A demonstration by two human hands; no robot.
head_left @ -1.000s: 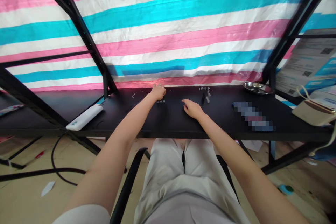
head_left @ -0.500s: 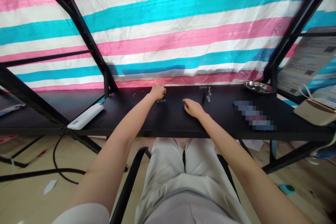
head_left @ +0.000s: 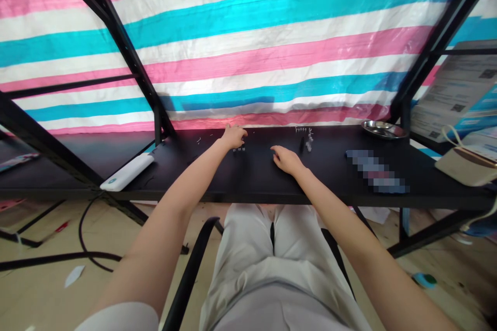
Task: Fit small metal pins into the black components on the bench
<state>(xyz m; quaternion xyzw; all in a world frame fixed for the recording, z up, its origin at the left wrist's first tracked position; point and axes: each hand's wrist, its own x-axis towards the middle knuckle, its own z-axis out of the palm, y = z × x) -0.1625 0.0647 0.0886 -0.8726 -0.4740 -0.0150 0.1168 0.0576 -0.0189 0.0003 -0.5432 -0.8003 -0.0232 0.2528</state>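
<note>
My left hand (head_left: 234, 137) is above the far part of the black table, palm down, its fingers slightly bent and apart with nothing visible in them. Just below it stand several tiny clear pieces (head_left: 239, 149) in a short row. My right hand (head_left: 286, 159) rests on the table to the right of them, fingers loosely stretched toward the left and holding nothing I can see. Beyond it lie a small black stick-like object (head_left: 302, 144) and a cluster of tiny clear pieces (head_left: 309, 143). Another row of small clear pieces (head_left: 301, 129) runs along the back edge.
A shiny metal dish (head_left: 383, 129) sits at the back right, and a blurred-out flat item (head_left: 376, 170) lies nearer. A white oblong device (head_left: 128, 171) is at the left. Tiny bits (head_left: 199, 140) are scattered left of my left hand. A beige bag (head_left: 466, 164) stands far right.
The fingers of my left hand have spread slightly apart, with the hand in nearly the same place. My right hand has stayed still.
</note>
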